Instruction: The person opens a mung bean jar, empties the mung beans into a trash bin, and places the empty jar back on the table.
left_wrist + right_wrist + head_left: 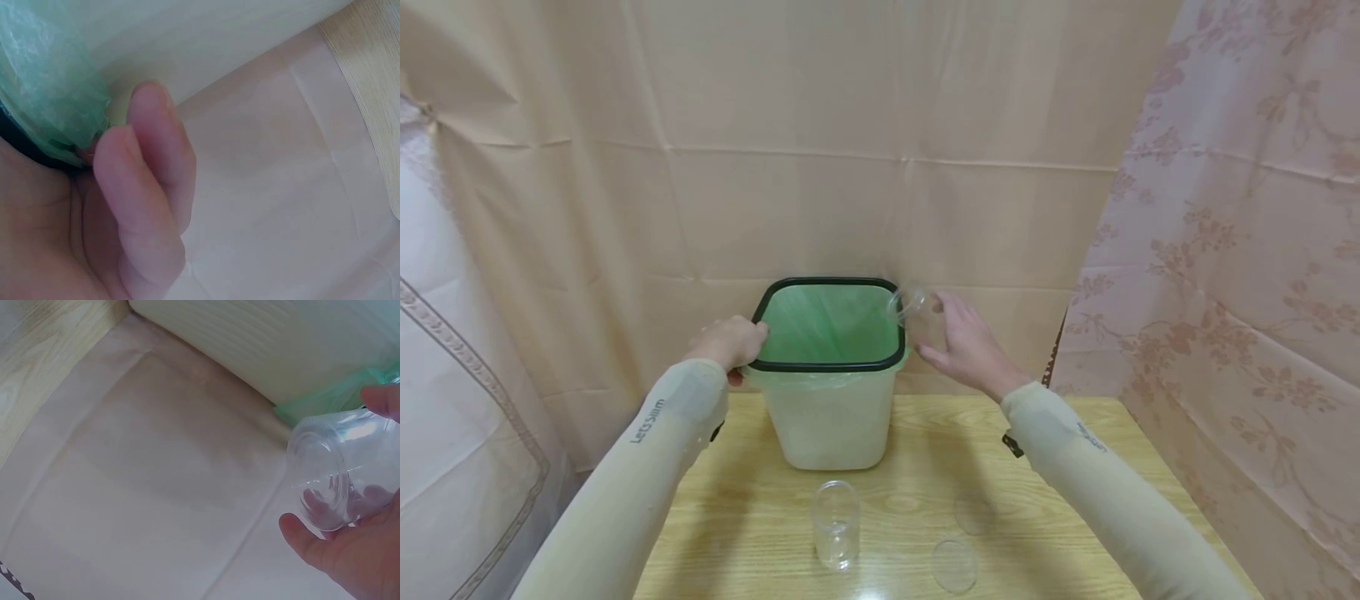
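A white bin [831,425] with a black rim stands on the table, lined with a green plastic bag [831,321]. At its left side my left hand [726,342] grips the rim; in the left wrist view its curled fingers [140,200] lie beside the green liner. My right hand [962,346] holds a clear plastic jar [925,321] tipped on its side, its mouth over the bin's right rim. The right wrist view shows the base of that jar [319,469], with thumb and fingers around its wall.
Nearer on the wooden table [737,500] a second clear jar [836,529] stands upright. To its right lie two flat clear discs, a front disc [953,567] and a fainter rear disc [973,515]. A beige curtain [850,183] hangs directly behind the bin.
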Available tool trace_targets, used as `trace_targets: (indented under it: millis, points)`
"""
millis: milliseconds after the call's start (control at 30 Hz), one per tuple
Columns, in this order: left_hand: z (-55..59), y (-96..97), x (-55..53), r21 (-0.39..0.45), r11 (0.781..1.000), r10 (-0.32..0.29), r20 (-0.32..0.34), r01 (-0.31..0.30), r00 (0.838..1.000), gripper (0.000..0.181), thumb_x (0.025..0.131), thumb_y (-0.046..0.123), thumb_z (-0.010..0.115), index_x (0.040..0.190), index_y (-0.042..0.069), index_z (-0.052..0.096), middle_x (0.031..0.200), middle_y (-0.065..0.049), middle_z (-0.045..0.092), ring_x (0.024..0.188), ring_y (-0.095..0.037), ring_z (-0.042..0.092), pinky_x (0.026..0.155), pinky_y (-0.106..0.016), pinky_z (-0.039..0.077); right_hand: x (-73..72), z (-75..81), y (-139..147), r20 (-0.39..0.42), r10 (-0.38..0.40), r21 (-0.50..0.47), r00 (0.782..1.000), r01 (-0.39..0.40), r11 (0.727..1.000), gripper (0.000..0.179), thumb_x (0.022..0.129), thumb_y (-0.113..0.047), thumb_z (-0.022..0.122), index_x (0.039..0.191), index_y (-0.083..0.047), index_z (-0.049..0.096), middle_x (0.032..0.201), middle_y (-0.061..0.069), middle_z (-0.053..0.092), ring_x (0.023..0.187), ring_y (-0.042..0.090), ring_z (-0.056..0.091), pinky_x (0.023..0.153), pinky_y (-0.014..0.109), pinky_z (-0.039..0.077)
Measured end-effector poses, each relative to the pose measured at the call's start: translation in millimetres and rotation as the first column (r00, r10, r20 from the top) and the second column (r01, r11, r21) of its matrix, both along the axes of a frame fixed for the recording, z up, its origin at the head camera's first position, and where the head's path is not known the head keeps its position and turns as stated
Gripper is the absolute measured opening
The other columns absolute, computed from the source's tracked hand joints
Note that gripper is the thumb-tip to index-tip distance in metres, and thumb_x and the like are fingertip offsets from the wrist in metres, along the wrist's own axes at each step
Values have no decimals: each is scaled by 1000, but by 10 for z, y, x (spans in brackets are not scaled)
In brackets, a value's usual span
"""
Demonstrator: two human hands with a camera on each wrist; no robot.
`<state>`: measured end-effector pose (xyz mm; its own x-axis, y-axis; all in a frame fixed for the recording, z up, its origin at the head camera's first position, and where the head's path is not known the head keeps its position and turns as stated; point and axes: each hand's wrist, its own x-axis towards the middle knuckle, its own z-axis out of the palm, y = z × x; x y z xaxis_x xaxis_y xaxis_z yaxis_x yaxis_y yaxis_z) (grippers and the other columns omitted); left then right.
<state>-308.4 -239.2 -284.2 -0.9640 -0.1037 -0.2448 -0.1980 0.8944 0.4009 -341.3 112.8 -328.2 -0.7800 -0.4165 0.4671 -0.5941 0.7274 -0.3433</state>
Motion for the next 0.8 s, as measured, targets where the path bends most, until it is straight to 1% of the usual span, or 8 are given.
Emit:
trace_targets:
  millis: [167, 333, 500, 567, 667, 800]
  points:
    - [4, -9, -5, -8, 1000, -8, -2, 8, 1000, 57, 108, 42, 25, 118, -3, 58, 78, -15, 62, 54, -23, 62, 53, -32, 52, 29, -50, 46, 66, 4, -33, 998, -2, 999, 88, 86, -24, 80, 152, 4, 30, 136, 23, 53, 123, 37, 52, 105, 53, 44]
    - [3, -1, -17, 5, 1000, 14, 9, -14, 1000, 56, 107, 42, 26, 117, -3, 58, 76, -15, 62, 53, -22, 61, 51, -30, 51, 36, -92, 59, 110, 13, -70, 994, -5, 998, 87, 87, -24, 79, 153, 1, 28, 137, 22, 52, 122, 37, 53, 102, 53, 46]
    - [-2, 7, -27, 23, 999, 32, 17, -32, 999, 56, 107, 43, 26, 114, -1, 59, 78, -15, 62, 54, -22, 61, 50, -29, 51, 41, -140, 36, 180, 37, -132, 983, -13, 991, 97, 88, -26, 80, 159, -9, 16, 142, 21, 50, 128, 42, 51, 104, 56, 45]
    - [0, 4, -26, 24, 999, 30, 15, -30, 999, 55, 108, 43, 26, 115, -2, 58, 79, -15, 62, 54, -22, 61, 50, -29, 51, 41, -163, 27, 196, 43, -146, 980, -14, 989, 101, 88, -26, 80, 161, -13, 11, 144, 22, 49, 130, 43, 50, 104, 58, 44]
    - [8, 0, -26, 20, 999, 29, 15, -29, 999, 56, 107, 42, 26, 115, -2, 59, 78, -15, 62, 53, -21, 61, 50, -29, 51, 35, -196, 21, 209, 34, -159, 977, -1, 987, 103, 88, -28, 80, 162, -15, 9, 144, 23, 48, 131, 43, 49, 103, 60, 44]
    - [22, 4, -26, 18, 999, 28, 19, -29, 999, 56, 108, 42, 26, 116, -2, 59, 78, -15, 62, 53, -21, 60, 50, -29, 51, 39, -235, 32, 237, 18, -168, 971, 23, 986, 105, 88, -34, 80, 162, -15, 8, 142, 24, 50, 130, 42, 49, 101, 61, 45]
